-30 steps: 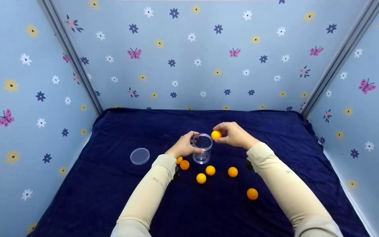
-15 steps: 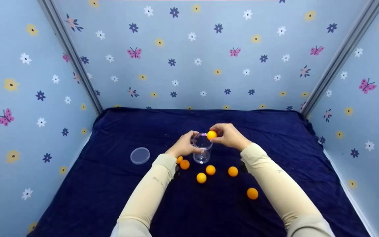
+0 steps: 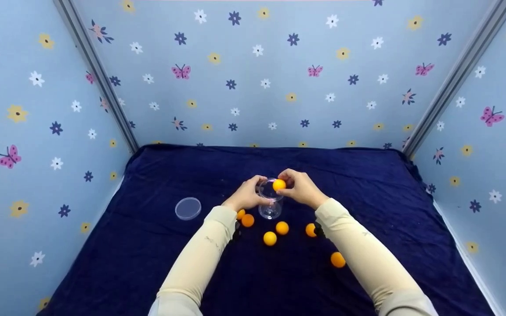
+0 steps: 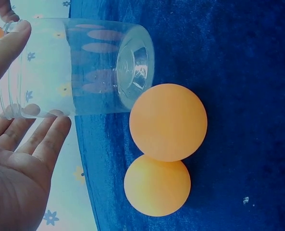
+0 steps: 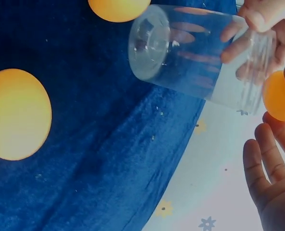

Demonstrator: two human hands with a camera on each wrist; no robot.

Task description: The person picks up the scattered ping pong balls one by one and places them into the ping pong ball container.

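Observation:
My left hand (image 3: 246,195) grips a clear plastic jar (image 3: 270,211) near its rim, thumb on one side and fingers on the other. The jar stands upright on the cloth, and no ball shows inside it. Between thumb and fingertips my right hand (image 3: 303,188) pinches an orange ping-pong ball (image 3: 279,185) right at the jar's mouth. The right wrist view has this held ball (image 5: 279,96) at the rim, partly behind the thumb. Two loose ping-pong balls (image 4: 168,122) lie beside the jar in the left wrist view.
A round clear lid (image 3: 188,208) lies flat on the dark blue cloth (image 3: 147,263), left of the jar. Several orange balls (image 3: 269,238) are scattered in front of the jar, one ball (image 3: 337,260) beside the right forearm. Flower-patterned walls (image 3: 275,105) enclose the back and sides.
My right hand has moved left with the ping-pong ball, from beside the jar to over its mouth. My left hand and the jar have stayed in place.

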